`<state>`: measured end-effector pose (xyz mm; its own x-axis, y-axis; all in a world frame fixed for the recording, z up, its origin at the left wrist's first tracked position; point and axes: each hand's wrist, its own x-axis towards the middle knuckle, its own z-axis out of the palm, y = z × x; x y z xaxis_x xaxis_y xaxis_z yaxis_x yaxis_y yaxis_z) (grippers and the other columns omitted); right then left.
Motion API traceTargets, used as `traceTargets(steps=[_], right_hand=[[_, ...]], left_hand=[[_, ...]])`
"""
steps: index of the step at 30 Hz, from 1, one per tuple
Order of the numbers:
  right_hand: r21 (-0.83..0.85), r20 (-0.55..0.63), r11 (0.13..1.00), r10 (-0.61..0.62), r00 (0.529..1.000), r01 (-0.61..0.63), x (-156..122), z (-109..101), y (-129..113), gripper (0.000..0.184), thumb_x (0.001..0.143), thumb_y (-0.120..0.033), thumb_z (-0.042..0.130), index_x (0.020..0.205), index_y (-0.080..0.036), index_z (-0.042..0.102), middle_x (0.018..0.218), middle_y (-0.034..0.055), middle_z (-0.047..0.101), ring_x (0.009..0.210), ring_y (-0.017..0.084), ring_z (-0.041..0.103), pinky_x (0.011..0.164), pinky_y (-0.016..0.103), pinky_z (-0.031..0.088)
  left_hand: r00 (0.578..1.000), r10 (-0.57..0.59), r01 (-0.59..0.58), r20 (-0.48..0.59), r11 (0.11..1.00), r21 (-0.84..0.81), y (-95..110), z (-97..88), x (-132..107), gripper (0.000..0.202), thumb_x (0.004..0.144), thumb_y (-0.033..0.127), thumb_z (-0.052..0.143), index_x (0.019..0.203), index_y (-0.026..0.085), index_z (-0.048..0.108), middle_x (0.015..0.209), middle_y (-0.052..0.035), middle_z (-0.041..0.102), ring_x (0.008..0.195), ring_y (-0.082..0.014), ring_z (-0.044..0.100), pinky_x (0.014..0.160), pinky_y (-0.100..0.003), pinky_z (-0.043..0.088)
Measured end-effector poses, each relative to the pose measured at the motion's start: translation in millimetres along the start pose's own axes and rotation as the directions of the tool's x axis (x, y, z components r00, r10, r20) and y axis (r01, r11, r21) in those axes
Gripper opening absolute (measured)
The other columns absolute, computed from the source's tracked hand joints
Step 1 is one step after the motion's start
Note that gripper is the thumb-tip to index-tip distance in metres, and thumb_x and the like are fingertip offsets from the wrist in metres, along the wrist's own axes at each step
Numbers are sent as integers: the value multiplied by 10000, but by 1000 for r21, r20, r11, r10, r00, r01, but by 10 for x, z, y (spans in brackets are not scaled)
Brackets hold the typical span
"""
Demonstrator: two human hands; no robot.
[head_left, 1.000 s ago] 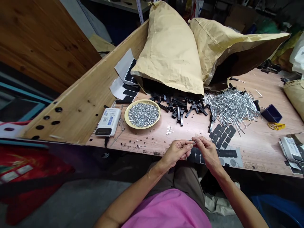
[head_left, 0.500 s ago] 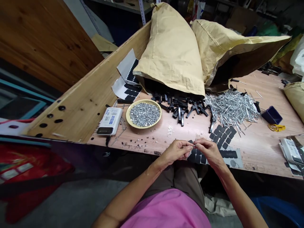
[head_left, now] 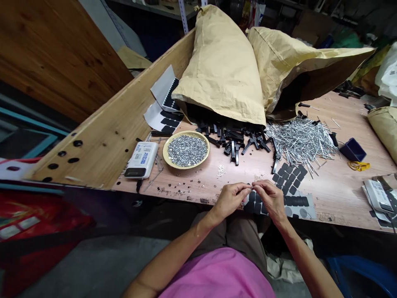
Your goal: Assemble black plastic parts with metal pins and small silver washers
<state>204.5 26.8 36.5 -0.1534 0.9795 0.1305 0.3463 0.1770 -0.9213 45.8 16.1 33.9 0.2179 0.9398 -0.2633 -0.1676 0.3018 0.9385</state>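
Observation:
My left hand point(head_left: 232, 198) and my right hand point(head_left: 270, 196) meet fingertip to fingertip above the table's front edge. Both are pinched closed around something too small to make out. Below them lies a grey backing sheet point(head_left: 311, 205) with black rounded pads point(head_left: 296, 201) stuck on it. A small cluster of white rings point(head_left: 220, 170) sits beyond my left hand. Farther off to the left stands a yellow bowl point(head_left: 166, 154) full of small shiny metal pieces point(head_left: 187, 150). Past my right hand is a heap of thin metal rods point(head_left: 305, 138).
Black plastic parts point(head_left: 234, 142) spill from a large paper sack point(head_left: 225, 70), with a second open sack point(head_left: 279, 49) beside it. A white device point(head_left: 142, 159) lies by the wooden side board point(head_left: 102, 120). At right are a dark blue box point(head_left: 352, 150) and a yellow band point(head_left: 359, 166).
The fingertips have drawn slightly apart, and both hands still pinch close together. The whole view has shifted a little; the things on the table look unmoved.

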Motion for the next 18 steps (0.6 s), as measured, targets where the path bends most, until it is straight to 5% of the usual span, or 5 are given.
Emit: traceTargets(steps=[2, 6, 9, 11, 18], right_hand=[[-22, 1, 1000, -3, 1000, 3, -10, -2, 1, 215, 800, -415, 613, 706, -242, 700, 743, 44, 693, 711, 192, 635, 663, 318, 511], [-85, 39, 992, -87, 995, 90, -38, -13, -15, 249, 822, -424, 583, 680, -239, 671, 709, 42, 672, 690, 193, 620, 668, 324, 501], [-136, -2, 988, -75, 997, 74, -47, 1, -1, 260, 833, -419, 564, 666, -230, 630, 681, 26, 646, 650, 174, 598, 626, 296, 484], [-162, -16, 986, -42, 999, 39, -43, 15, 17, 256, 836, -404, 557, 659, -223, 598, 651, 14, 619, 619, 161, 577, 582, 275, 462], [-92, 64, 992, -86, 994, 91, 33, 30, 26, 220, 851, -426, 519, 766, -226, 553, 792, 22, 574, 711, 157, 567, 646, 280, 470]], left_hand=[[1000, 2, -2, 9, 1000, 24, 4, -11, 5, 316, 667, 451, 652, 715, 139, 671, 493, 36, 483, 467, -63, 400, 452, -182, 317], [945, -173, 200, 279, 977, -74, -13, -48, 0, 433, 637, 529, 651, 792, 125, 654, 480, 54, 465, 364, -30, 276, 375, -177, 238], [998, -13, 10, 62, 999, 48, -29, 0, -33, 320, 697, 456, 631, 768, 146, 661, 526, 38, 484, 460, -58, 392, 455, -179, 340], [994, 107, -100, -34, 980, 172, -36, 43, -50, 243, 741, 387, 600, 730, 154, 667, 533, 30, 491, 517, -73, 438, 509, -179, 377], [999, -5, -1, 47, 994, 108, -42, 35, -20, 352, 733, 471, 595, 774, 129, 667, 511, 35, 482, 462, -66, 409, 435, -163, 372]])
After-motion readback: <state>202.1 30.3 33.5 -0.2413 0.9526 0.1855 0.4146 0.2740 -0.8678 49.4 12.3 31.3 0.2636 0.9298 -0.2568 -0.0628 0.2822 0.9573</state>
